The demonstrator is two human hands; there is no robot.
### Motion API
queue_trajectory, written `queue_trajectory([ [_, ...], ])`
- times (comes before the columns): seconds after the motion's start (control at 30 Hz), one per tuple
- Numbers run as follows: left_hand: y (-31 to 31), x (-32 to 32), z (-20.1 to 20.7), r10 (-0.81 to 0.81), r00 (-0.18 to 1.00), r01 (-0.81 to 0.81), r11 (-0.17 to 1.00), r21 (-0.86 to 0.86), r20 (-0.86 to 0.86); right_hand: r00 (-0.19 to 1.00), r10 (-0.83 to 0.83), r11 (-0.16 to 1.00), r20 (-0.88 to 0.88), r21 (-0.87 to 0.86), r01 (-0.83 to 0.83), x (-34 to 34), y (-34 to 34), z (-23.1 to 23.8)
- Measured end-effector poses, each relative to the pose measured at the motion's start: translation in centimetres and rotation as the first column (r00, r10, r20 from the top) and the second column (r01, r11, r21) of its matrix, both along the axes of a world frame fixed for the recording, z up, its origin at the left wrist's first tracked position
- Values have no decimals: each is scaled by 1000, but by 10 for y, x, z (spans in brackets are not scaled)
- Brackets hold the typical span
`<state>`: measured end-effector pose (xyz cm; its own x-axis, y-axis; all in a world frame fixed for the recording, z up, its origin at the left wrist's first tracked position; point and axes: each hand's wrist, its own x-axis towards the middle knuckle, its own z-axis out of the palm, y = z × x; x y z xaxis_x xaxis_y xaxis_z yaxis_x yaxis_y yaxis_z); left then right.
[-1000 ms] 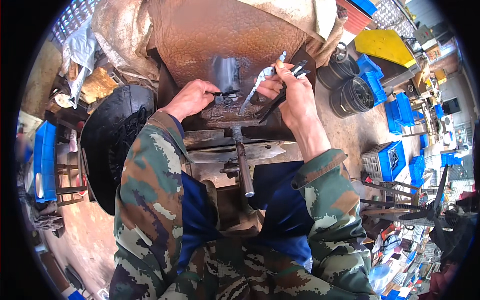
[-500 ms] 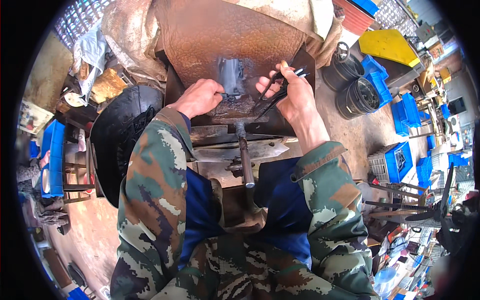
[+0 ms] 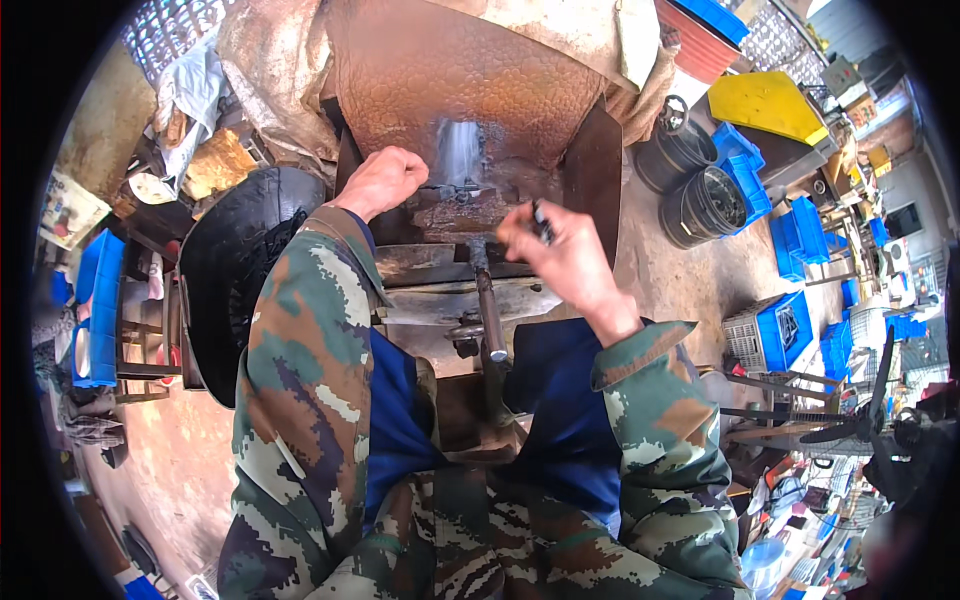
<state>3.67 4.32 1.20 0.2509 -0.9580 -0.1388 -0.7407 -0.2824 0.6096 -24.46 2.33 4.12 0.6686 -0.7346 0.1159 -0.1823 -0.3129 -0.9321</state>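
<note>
Left hand (image 3: 385,180) fisted, touching the small metal part (image 3: 455,190) on the rusty bench's (image 3: 450,70) near edge; right hand (image 3: 560,255) grips a dark tool (image 3: 541,222), just right.

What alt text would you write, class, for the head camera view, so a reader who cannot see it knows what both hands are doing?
A person in camouflage sleeves works at a rusty bench vise before a rusted metal plate: the left hand, a closed fist, rests at the vise's left side, while the right hand grips a dark-handled tool. Two black buckets and blue crates stand to the right.
</note>
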Motion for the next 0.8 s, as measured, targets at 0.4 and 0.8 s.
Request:
queue_trajectory([
  [0.4,-1,3,-11,172,976,-170,985,26,-137,815,322,778,-482,-355,-517,-25,36,-8],
  [0.8,-27,-30,1,358,925,-363,727,-583,-130,975,-217,976,45,37,215,41,-5,17],
])
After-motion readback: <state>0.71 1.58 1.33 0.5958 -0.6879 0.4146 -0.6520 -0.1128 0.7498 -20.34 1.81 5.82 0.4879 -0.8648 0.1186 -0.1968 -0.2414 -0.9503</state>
